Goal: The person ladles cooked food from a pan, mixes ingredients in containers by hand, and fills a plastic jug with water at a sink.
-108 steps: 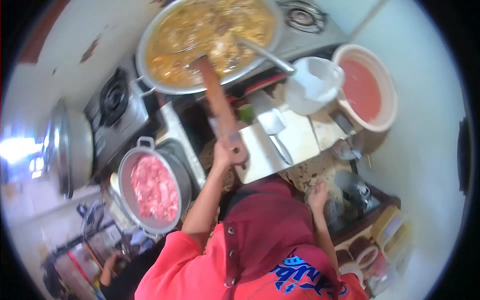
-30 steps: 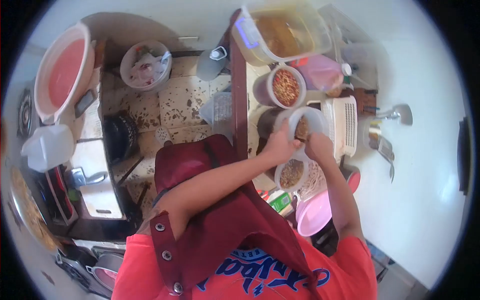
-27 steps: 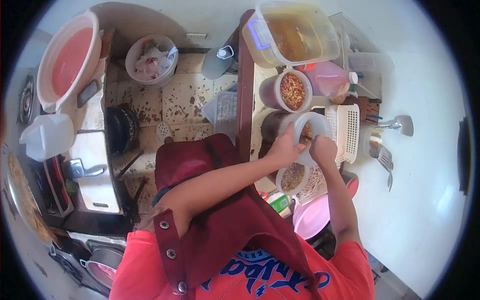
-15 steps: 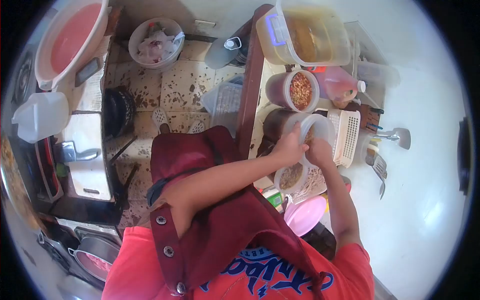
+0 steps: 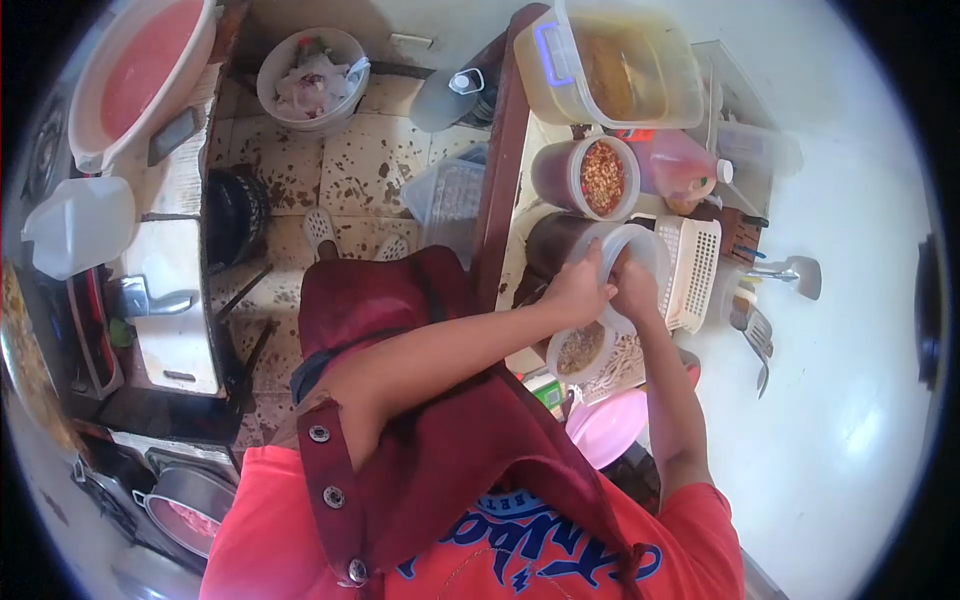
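Note:
My left hand (image 5: 582, 290) is closed on the rim of a round translucent plastic tub (image 5: 648, 243), its thumb along the edge. My right hand (image 5: 634, 292) reaches into the mouth of the tub with curled fingers; their tips and anything in them are hidden. Just beside my left hand stands a dark-filled container (image 5: 553, 243), partly covered. Below both hands sits a small tub of brownish grainy contents (image 5: 580, 350), next to a tray of pale pieces (image 5: 618, 368). A tub of red and yellow bits (image 5: 602, 180) stands above.
A cream perforated basket (image 5: 697, 275) is right of my hands. A large clear bin (image 5: 665, 85) and a pink-liquid jug (image 5: 675, 165) stand farther up. Hanging utensils (image 5: 757, 340) are on the right; a pink bowl (image 5: 607, 430) is lower down. A cutting board (image 5: 178, 345) lies left.
My right hand has shifted slightly up and left within the tub, and the tub's mouth has tilted a little. My left hand keeps its hold on the rim.

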Tool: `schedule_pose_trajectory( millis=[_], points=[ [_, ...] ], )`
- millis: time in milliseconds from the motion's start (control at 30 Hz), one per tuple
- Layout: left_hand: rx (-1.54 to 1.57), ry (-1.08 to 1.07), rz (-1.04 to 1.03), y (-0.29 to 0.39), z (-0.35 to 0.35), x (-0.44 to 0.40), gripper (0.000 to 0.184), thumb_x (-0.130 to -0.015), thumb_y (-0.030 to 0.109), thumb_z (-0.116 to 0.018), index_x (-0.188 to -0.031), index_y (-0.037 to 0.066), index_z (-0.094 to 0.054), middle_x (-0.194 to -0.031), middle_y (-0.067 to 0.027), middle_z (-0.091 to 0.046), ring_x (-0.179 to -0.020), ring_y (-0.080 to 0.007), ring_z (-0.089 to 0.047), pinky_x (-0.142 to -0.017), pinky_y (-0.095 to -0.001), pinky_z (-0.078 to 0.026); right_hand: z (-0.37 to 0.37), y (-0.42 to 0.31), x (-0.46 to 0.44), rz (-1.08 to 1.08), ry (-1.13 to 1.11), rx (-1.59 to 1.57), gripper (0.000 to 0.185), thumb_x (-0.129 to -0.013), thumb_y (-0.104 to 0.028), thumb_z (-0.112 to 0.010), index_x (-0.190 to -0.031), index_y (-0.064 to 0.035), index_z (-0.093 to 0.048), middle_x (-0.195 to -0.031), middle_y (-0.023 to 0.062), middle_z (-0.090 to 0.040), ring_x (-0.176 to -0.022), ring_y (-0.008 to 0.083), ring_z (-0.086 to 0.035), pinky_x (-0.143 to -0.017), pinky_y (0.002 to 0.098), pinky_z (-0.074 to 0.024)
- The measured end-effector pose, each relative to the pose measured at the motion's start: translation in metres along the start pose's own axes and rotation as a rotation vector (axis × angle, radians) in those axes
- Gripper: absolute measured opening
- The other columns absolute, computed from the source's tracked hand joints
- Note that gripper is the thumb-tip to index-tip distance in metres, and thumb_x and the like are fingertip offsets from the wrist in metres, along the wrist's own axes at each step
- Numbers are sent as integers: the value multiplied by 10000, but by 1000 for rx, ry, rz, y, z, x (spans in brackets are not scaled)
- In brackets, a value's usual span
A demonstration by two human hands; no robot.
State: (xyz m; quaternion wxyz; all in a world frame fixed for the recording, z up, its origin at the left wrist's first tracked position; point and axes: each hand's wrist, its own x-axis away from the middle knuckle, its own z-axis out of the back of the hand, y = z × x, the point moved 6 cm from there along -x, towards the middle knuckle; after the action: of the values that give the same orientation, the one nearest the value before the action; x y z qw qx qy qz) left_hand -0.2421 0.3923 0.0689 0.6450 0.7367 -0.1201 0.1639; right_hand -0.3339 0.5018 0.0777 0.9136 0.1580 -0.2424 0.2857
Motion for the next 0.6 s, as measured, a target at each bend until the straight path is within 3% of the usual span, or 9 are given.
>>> schedule_pose_trajectory(
  millis=[67,167,267,367,467,600],
  points=[
    [37,30,-48,-5,-2,-3,735,-768,164,-633,-1321,-109,-233,-1030,-331,-549,-1002,-430,-549,-861,-442,-431,0,-7,5,62,-106,32,200,-754,-224,-597,-840,-54,-656,-793,196,-640,-740,378,-626,-676,454,-496],
    [29,23,-38,-5,-1,-3,736,-764,163,-634,-1326,-98,-235,-1038,-329,-547,-1010,-428,-545,-865,-442,-430,1,0,13,-20,-101,161,183,-742,-202,-601,-842,-59,-657,-806,188,-645,-736,382,-626,-668,452,-499],
    [17,22,-53,-6,-2,-3,740,-760,165,-639,-1331,-83,-237,-1035,-327,-550,-1011,-425,-545,-868,-443,-430,12,19,7,-148,4,208,225,-769,-243,-579,-755,-28,-644,-739,221,-626,-708,397,-613,-646,458,-490],
    [6,48,-80,-7,-1,-6,743,-759,170,-642,-1338,-62,-238,-1032,-322,-553,-1011,-425,-545,-869,-444,-431,29,3,-9,-187,188,67,214,-771,-234,-579,-763,-33,-652,-765,229,-626,-713,394,-615,-657,448,-493],
    [17,-9,-4,-3,1,-1,745,-760,177,-642,-1343,-45,-235,-1026,-315,-559,-1012,-427,-542,-866,-444,-433,-16,18,-18,34,-65,-91,261,-795,-261,-557,-883,-28,-633,-811,217,-640,-743,378,-630,-661,451,-500],
    [39,-11,2,-10,-5,-6,744,-767,188,-640,-1343,-44,-230,-1021,-314,-559,-1014,-434,-535,-869,-446,-430,-8,6,11,-58,-81,108,236,-775,-232,-557,-796,-13,-642,-779,223,-632,-728,384,-624,-656,450,-496]
  ],
)
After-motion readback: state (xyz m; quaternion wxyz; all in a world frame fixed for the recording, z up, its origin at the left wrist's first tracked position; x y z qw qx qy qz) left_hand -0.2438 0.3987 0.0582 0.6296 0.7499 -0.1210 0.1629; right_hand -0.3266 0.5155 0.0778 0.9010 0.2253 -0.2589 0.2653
